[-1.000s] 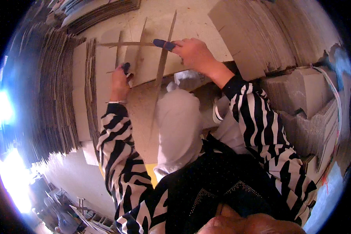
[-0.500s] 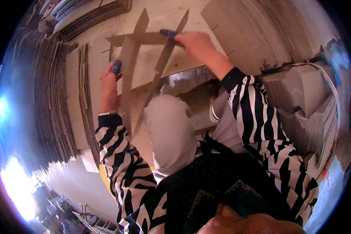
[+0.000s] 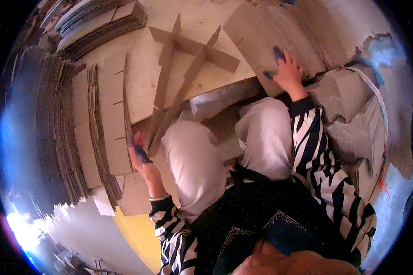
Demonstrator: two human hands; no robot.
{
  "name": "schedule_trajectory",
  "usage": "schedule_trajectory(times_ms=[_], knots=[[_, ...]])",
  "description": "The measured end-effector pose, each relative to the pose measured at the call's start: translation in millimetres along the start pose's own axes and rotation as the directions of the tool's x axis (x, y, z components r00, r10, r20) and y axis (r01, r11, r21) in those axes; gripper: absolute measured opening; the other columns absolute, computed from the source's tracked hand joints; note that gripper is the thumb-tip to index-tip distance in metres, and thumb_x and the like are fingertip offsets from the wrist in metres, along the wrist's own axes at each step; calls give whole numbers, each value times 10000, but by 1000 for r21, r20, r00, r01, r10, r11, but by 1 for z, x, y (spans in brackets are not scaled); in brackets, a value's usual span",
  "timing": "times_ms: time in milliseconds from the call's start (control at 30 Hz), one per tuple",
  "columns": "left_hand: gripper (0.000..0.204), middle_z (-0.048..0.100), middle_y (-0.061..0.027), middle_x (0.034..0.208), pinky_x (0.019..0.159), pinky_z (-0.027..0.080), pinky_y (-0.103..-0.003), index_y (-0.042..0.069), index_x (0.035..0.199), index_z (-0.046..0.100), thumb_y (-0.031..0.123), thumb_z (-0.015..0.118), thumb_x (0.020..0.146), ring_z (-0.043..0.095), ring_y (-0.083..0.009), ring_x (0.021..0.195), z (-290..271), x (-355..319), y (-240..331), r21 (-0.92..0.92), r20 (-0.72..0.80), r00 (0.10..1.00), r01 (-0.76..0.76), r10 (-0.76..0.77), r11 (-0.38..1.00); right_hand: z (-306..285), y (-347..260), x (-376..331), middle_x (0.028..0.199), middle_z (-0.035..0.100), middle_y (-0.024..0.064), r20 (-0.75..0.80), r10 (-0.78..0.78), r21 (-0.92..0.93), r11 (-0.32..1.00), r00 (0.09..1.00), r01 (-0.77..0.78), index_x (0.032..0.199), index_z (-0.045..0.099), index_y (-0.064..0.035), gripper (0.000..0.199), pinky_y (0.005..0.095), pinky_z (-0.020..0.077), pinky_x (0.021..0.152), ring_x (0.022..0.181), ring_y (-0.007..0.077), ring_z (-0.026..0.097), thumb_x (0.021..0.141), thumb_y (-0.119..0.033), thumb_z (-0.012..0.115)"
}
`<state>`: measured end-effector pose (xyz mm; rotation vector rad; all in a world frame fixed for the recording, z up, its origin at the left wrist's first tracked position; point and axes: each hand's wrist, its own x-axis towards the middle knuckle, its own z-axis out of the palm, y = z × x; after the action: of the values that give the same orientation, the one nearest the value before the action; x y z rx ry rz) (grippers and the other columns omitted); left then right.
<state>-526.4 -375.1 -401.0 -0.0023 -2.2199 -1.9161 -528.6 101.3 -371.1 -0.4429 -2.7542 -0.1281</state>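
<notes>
Cardboard strips, two long and one crossing near their far ends, stand on edge as an interlocked divider (image 3: pixel 163 80) on the pale board (image 3: pixel 147 27). Neither hand touches it. My left hand (image 3: pixel 144 160) is at the near end of a slotted cardboard strip (image 3: pixel 114 101), its fingers apart and slightly blurred; whether they touch the strip I cannot tell. To the right, my right hand (image 3: pixel 290 75) reaches over a stack of cardboard sheets (image 3: pixel 261 43), thumb and fingers spread. Dark covers show on digits of both hands.
Tall rows of cardboard (image 3: pixel 50 123) line the left side. Another cardboard pile (image 3: pixel 105 30) lies at the far left. Bundled cardboard (image 3: pixel 348 101) and a pale cord (image 3: pixel 376 85) are on the right. My knees are below the board's near edge.
Both hands have let go of the strips. My left hand has come down nearer me, and my right hand has moved right to the sheet stack. The cross strip now sits farther right across both long strips.
</notes>
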Motion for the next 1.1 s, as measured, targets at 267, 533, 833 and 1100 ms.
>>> schedule_trajectory(times_ms=[267,533,833,1100], knots=[[306,624,-179,996,875,460,-387,-13,1152,571,182,477,937,604,-234,962,32,59,4,290,129,988,-123,89,949,-19,-34,20,1193,585,168,-137,-14,356,932,990,62,1173,574,-56,366,426,449,890,1086,378,541,821,-138,625],[176,653,-216,850,683,474,-482,49,899,659,131,557,780,616,-424,814,46,145,23,761,306,951,-266,34,592,-38,-162,64,957,609,239,-136,-378,841,445,916,309,1044,529,-19,290,435,463,758,911,427,574,799,-130,640],[168,666,-165,840,690,496,-496,105,892,656,177,574,764,641,-381,814,31,167,3,891,367,926,-377,90,254,-45,-175,61,841,614,208,112,-539,750,597,835,285,1037,541,-62,266,497,445,687,833,424,584,776,-60,591],[178,656,-167,876,679,504,-474,84,875,655,199,629,741,642,-369,803,52,164,18,890,423,892,-442,161,109,-50,-198,48,793,648,127,85,-658,597,635,749,490,1025,595,-110,297,470,479,636,806,347,639,739,-29,598]])
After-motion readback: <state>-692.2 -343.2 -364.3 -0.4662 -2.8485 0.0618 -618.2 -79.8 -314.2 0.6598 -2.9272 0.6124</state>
